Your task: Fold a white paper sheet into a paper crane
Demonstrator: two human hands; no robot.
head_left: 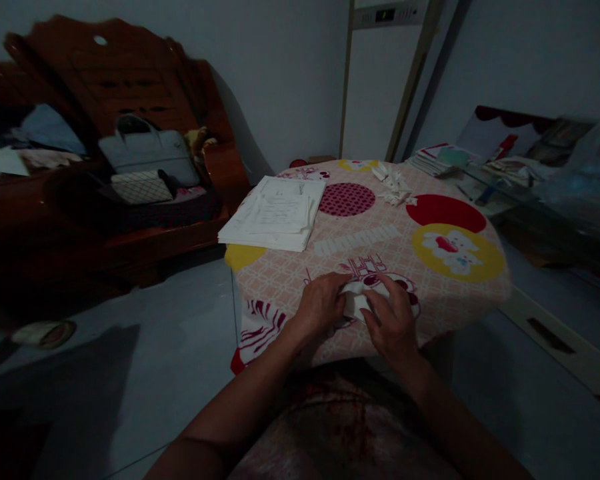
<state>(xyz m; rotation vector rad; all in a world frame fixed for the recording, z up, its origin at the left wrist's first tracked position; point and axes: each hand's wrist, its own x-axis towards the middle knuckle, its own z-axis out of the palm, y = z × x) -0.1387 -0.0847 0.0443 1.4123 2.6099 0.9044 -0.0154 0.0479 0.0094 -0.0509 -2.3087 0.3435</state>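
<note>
Both my hands rest on the near edge of a round table (280, 283) covered by a patterned pink cloth. My left hand (321, 305) and my right hand (393, 320) are closed on a small folded piece of white paper (356, 299) between them, fingers pinching its edges. A stack of white paper sheets (275, 213) lies at the table's far left. A small heap of folded white paper pieces (394, 187) sits at the far side.
A dark wooden bench (130, 233) at the left holds a grey bag (147, 153) and clothes. A slipper (43, 332) lies on the grey floor. Books and clutter (445, 159) fill a low surface at the right. A white door (375, 87) stands behind.
</note>
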